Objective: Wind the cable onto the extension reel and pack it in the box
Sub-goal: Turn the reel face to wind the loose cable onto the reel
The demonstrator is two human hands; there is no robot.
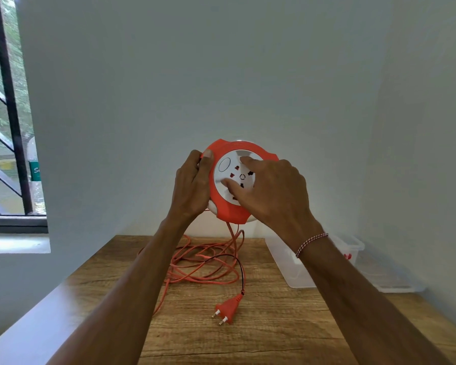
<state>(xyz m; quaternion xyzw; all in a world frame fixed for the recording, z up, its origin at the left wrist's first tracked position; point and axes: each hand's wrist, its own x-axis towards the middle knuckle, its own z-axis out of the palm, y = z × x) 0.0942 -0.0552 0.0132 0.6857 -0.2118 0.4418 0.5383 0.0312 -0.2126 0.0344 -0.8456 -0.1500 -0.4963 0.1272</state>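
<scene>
I hold a round orange and white extension reel (228, 210) up in the air above the wooden table (274, 325). My left hand (192, 184) grips its left rim, thumb on the front. My right hand (274, 192) lies on the white socket face, with a fingertip and the thumb pressed into its recesses. The orange cable (203, 264) hangs from the reel's underside and lies in loose loops on the table. Its orange two-pin plug (227, 309) rests near the table's middle. A clear plastic box (298, 267) stands at the back right, partly hidden by my right forearm.
A clear lid (390, 277) lies to the right of the box, against the wall. White walls close in behind and on the right. A barred window (8, 114) is at the left, with a bottle (34, 169) on its sill.
</scene>
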